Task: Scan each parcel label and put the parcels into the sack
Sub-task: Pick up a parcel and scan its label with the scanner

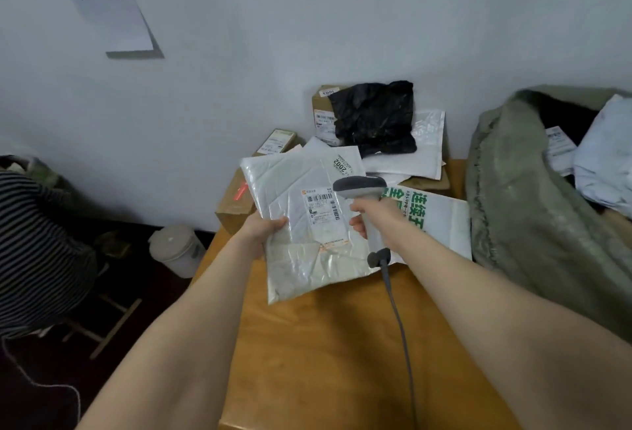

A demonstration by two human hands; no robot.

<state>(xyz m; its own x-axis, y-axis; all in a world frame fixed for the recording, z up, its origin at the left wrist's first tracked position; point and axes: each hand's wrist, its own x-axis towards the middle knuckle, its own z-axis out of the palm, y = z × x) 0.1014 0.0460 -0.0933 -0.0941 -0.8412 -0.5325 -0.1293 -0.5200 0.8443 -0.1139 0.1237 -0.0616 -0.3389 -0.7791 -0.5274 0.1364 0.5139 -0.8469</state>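
- The left hand (265, 228) grips the flat white plastic parcel (297, 258) by its left edge and holds it over the brown wooden table (325, 354).
- The parcel's white paper label (321, 207) with black bars faces up.
- The right hand (371, 215) is wrapped round the grey scanner gun (359, 188), whose head is just beside the label.
- The big grey-green cloth sack (519, 210) lies open on the right, with white parcels (605, 162) inside.
- A black plastic parcel (374, 118) and a brown cardboard box (232, 207) sit near the wall.
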